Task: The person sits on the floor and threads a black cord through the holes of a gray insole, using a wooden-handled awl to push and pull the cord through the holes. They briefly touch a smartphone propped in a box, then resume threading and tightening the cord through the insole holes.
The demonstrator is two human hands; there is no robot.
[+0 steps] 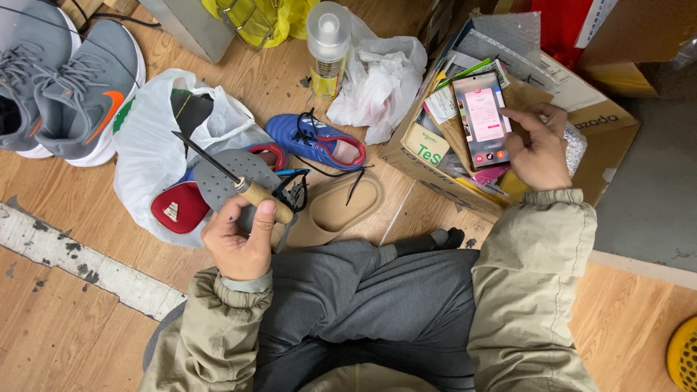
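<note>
Head view, looking down at my lap as I sit cross-legged on a wooden floor (65,319). My left hand (239,243) is clenched around the wooden handle of an awl (232,178), together with a grey insole (229,178); the thin metal point juts up and to the left, over a white plastic bag (149,138). My right hand (541,149) is loosely open, fingers resting at the edge of a smartphone (483,120) with a lit pink screen, which lies on top of the clutter in a cardboard box (595,123) to my right.

What could go wrong, as I judge it: my eyes are on the phone while the bare point sits unguarded, so a careless shift could prick my knee or tear the bag. The phone lies on loose papers and could slide down into the box.

Counted: two grey trainers (72,80) at upper left, one blue shoe (316,138) with loose black laces, one tan slide sandal (337,207) just beside my left hand, one clear bottle (328,47) standing upright, one crumpled white bag beside it, and one red insole (181,207) in the bag.
</note>
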